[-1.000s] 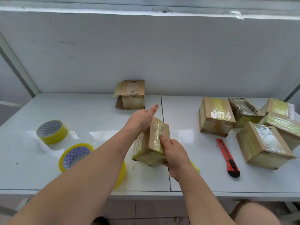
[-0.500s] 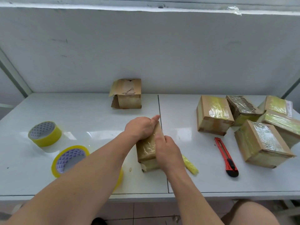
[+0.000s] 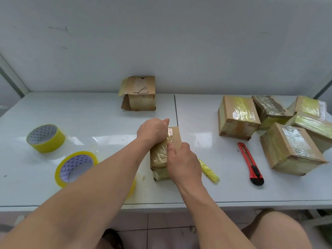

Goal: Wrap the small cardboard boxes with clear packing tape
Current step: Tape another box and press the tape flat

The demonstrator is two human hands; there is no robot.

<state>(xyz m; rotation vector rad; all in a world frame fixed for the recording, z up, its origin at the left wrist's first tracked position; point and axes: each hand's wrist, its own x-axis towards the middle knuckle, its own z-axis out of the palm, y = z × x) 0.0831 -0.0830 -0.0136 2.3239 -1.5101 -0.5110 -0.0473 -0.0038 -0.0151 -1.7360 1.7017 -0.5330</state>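
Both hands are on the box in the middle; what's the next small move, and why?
Probably set the box with the wrapped pile on the right. Glossy tape already covers its visible faces, the left hand and right hand are only pressing it flat, and an untaped box waits behind.

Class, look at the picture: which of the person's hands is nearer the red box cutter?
Right. The right hand grips the box, with the box cutter lying off to its right; the left hand is on the box's far side.
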